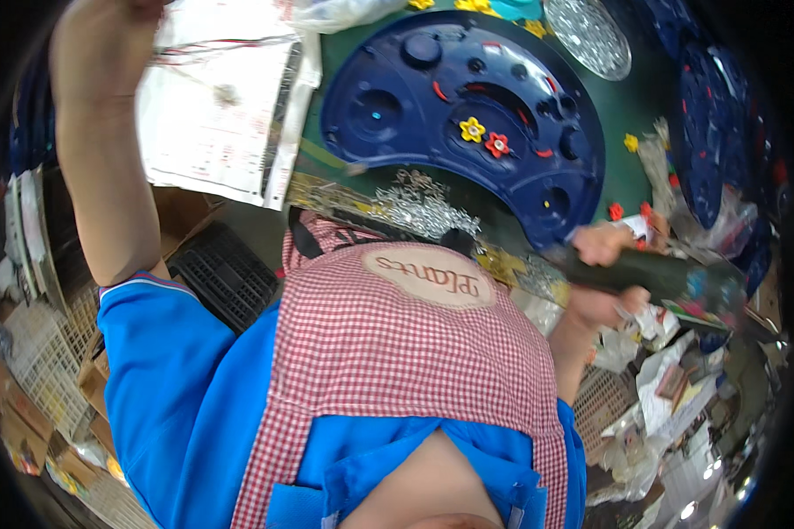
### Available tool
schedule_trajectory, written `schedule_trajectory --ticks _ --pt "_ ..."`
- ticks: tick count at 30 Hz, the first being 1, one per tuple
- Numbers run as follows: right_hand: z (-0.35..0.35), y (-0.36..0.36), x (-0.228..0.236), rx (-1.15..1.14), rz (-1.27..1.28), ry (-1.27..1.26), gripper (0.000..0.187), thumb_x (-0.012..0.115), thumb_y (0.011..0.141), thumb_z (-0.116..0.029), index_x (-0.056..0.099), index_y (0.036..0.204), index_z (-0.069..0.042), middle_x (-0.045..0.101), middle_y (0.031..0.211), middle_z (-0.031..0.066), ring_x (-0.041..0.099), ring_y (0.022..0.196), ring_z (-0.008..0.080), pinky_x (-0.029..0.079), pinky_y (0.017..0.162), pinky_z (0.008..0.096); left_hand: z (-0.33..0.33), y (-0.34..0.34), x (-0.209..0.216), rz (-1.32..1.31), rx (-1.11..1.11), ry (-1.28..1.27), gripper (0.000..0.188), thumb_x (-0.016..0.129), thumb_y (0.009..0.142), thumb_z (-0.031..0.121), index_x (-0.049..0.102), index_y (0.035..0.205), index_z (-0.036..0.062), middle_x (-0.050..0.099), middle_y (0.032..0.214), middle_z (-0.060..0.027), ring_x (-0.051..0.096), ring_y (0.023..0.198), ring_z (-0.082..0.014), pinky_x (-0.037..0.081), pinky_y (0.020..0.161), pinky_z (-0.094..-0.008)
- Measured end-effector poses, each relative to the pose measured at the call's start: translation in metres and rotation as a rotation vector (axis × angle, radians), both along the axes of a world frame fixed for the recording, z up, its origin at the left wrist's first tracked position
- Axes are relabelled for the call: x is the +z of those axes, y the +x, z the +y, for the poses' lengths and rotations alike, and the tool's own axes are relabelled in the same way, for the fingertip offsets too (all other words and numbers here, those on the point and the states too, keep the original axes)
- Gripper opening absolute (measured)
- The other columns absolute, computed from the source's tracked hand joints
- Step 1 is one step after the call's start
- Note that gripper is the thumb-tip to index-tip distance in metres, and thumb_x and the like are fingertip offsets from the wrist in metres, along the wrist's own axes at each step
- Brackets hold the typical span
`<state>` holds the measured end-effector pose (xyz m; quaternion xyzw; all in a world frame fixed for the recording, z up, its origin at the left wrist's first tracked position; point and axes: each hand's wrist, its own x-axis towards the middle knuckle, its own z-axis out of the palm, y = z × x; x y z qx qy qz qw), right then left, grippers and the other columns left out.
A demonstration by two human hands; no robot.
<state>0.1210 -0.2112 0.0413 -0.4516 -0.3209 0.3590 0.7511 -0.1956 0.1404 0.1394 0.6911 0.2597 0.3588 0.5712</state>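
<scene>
At the top left edge my left hand point(110, 26) is mostly cut off and its fingers do not show. Beside it, thin red and black wires point(229, 46) lie over white printed sheets point(207, 141). On the right, my right hand point(602, 275) is closed round a dark, blurred cylindrical thing point(670, 278), whose kind I cannot make out. Left of that hand, a dark blue crescent-shaped plastic panel point(375, 150) lies on the green table. A yellow flower piece point(472, 130) and a red flower piece point(498, 145) sit in its middle.
Loose small silvery metal parts point(428, 212) are heaped at the table's near edge. A dish of similar parts point(589, 37) stands at the back. More blue panels point(701, 132) stack at the right. A black crate point(225, 275) and papers point(670, 388) lie below table level.
</scene>
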Motion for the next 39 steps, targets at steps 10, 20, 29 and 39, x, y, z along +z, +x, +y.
schedule_trajectory --ticks 10,20,29,39 --pt "0.027 -0.070 -0.046 -0.062 -0.109 -0.112 0.106 0.080 0.072 -0.061 0.024 0.138 0.000 0.059 0.080 0.0085 0.061 0.073 0.0210 0.053 0.073 0.0374 -0.120 0.098 -0.095 0.543 -0.249 0.742 0.017 0.059 0.093 0.010 0.069 0.105 0.0028 0.071 0.093 -0.0099 0.068 0.088 -0.0223 0.054 0.083 -0.0319" --pt "0.042 -0.050 -0.004 0.122 -0.035 0.244 0.099 0.067 0.079 -0.070 0.027 0.146 -0.010 0.058 0.084 0.0050 0.057 0.073 0.0175 0.047 0.071 0.0357 -0.191 0.103 -0.143 0.199 -0.296 0.621 0.013 0.076 0.069 0.013 0.072 0.080 0.0085 0.064 0.084 -0.0001 0.057 0.073 -0.0195 0.049 0.063 -0.0305" --pt "0.043 -0.048 0.002 0.112 -0.045 0.231 0.096 0.065 0.080 -0.071 0.029 0.145 -0.011 0.057 0.084 0.0034 0.056 0.073 0.0163 0.046 0.072 0.0365 -0.198 0.100 -0.151 0.257 -0.295 0.618 0.014 0.078 0.068 0.014 0.071 0.080 0.0092 0.064 0.083 0.0007 0.057 0.074 -0.0183 0.051 0.065 -0.0317" --pt "0.045 -0.054 0.002 0.116 -0.011 0.278 0.103 0.071 0.079 -0.067 0.022 0.148 -0.008 0.060 0.087 0.0099 0.060 0.076 0.0211 0.048 0.074 0.0398 -0.207 0.105 -0.141 0.331 -0.285 0.678 0.021 0.078 0.066 0.012 0.067 0.084 0.0069 0.062 0.086 -0.0018 0.057 0.076 -0.0196 0.051 0.065 -0.0306"
